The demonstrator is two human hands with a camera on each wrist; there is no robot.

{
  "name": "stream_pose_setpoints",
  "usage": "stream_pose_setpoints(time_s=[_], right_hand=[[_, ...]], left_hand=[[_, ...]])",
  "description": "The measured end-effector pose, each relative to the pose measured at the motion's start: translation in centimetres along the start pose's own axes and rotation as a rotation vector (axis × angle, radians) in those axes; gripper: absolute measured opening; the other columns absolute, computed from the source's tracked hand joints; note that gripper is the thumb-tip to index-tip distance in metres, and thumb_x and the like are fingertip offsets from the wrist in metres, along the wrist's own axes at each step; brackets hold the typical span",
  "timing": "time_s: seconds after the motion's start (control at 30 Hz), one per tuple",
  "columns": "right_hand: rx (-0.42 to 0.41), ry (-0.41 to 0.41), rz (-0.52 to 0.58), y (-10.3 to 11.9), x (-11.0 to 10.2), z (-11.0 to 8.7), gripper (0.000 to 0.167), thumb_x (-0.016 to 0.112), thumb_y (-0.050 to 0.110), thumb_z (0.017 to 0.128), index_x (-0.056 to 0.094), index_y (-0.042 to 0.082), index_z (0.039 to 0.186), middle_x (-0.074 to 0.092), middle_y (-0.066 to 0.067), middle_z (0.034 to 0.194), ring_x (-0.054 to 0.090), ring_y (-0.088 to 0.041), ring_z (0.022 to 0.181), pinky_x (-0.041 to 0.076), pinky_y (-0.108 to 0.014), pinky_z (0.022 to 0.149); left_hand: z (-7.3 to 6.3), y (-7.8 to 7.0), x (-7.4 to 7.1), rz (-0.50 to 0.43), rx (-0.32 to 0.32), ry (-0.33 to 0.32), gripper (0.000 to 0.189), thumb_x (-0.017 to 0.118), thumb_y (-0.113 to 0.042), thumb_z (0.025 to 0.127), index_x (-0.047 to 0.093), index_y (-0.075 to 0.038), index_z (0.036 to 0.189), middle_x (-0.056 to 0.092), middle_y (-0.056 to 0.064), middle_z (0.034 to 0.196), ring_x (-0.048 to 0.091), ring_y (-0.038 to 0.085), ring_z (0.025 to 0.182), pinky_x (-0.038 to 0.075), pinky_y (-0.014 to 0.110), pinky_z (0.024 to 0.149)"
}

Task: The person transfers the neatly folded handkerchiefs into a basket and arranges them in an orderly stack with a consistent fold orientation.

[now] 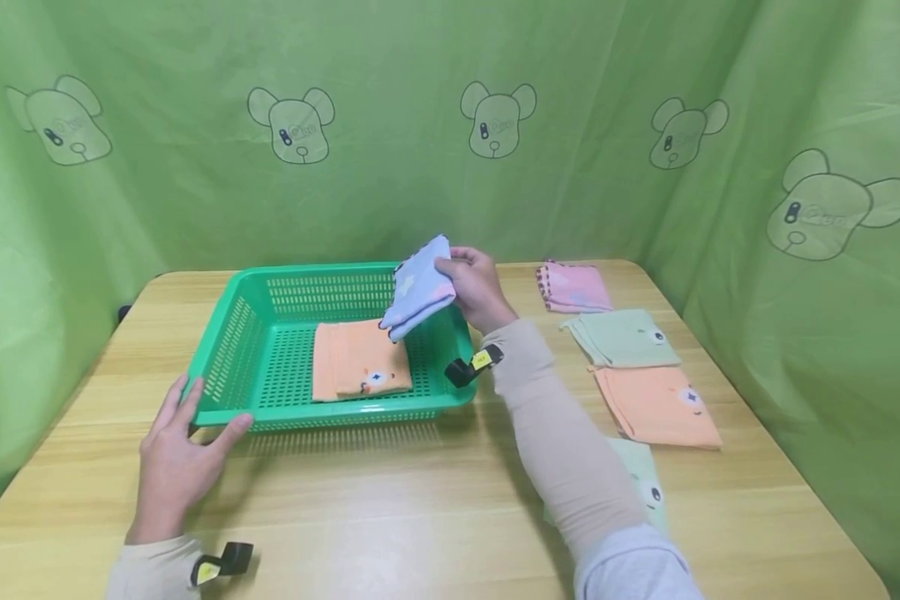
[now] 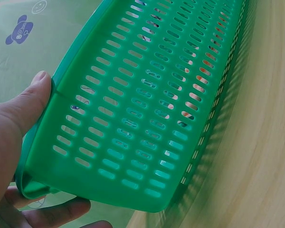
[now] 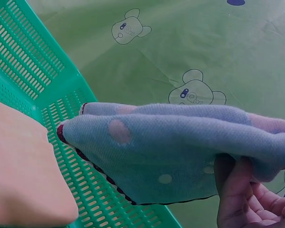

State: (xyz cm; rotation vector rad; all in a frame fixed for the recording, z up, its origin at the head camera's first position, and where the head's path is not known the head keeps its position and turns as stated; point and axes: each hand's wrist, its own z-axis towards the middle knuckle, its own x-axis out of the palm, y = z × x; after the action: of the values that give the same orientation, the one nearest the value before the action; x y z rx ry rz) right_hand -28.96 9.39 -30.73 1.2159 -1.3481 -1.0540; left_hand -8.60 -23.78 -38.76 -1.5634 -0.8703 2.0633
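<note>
Over basket: pinching blue cloth with right grip (touching rim with spread left grip). Likely loading; needs lowering.

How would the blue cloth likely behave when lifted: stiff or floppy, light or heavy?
The blue cloth is probably floppy, since its knit layers gape at the loose end, though its folds may add some stiffness. It seems light: the right hand holds it by one end. Its textured surface suggests little slipping.
</note>
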Motion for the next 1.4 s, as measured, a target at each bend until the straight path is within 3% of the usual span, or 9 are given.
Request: stream_pose_setpoints(time_s=[0.27, 0.6, 1.03, 1.4], right_hand=[[0.005, 0.010, -0.012, -0.5, 0.6, 0.1, 0.039, 0.060, 0.008, 0.095, 0.050, 0.000, 0.132, 0.063, -0.017, 0.114, 0.067, -0.020, 0.086, 0.058, -0.026, 0.073], [0.012, 0.017, -0.007, -1.3, 1.4, 0.4, 0.038, 0.061, 0.007, 0.094, 0.051, -0.002, 0.130, 0.065, -0.018, 0.107, 0.065, -0.016, 0.072, 0.057, -0.022, 0.060], [0.042, 0.045, -0.012, -1.6, 2.3, 0.5, 0.039, 0.061, 0.007, 0.095, 0.050, -0.001, 0.131, 0.063, -0.017, 0.115, 0.067, -0.021, 0.087, 0.058, -0.026, 0.074], [0.057, 0.067, 0.046, -1.6, 3.4, 0.4, 0.037, 0.059, 0.006, 0.095, 0.051, -0.003, 0.130, 0.063, -0.017, 0.112, 0.065, -0.017, 0.078, 0.057, -0.022, 0.066]], left_hand=[[0.0, 0.1, 0.1, -0.005, 0.011, -0.001, 0.090, 0.067, -0.048, 0.088, 0.022, -0.004, 0.153, 0.010, 0.012, 0.161, 0.021, 0.056, 0.135, 0.021, 0.076, 0.101], [0.1, 0.1, 0.1, -0.009, 0.000, -0.001, 0.089, 0.067, -0.048, 0.088, 0.023, -0.006, 0.153, 0.010, 0.011, 0.161, 0.022, 0.056, 0.135, 0.021, 0.076, 0.101], [0.0, 0.0, 0.0, -0.003, -0.019, 0.003, 0.090, 0.067, -0.048, 0.088, 0.022, -0.005, 0.153, 0.009, 0.010, 0.162, 0.018, 0.056, 0.137, 0.018, 0.077, 0.101], [0.0, -0.1, 0.0, 0.006, -0.023, 0.012, 0.089, 0.066, -0.049, 0.089, 0.022, -0.006, 0.153, 0.009, 0.011, 0.162, 0.019, 0.057, 0.136, 0.018, 0.077, 0.101]])
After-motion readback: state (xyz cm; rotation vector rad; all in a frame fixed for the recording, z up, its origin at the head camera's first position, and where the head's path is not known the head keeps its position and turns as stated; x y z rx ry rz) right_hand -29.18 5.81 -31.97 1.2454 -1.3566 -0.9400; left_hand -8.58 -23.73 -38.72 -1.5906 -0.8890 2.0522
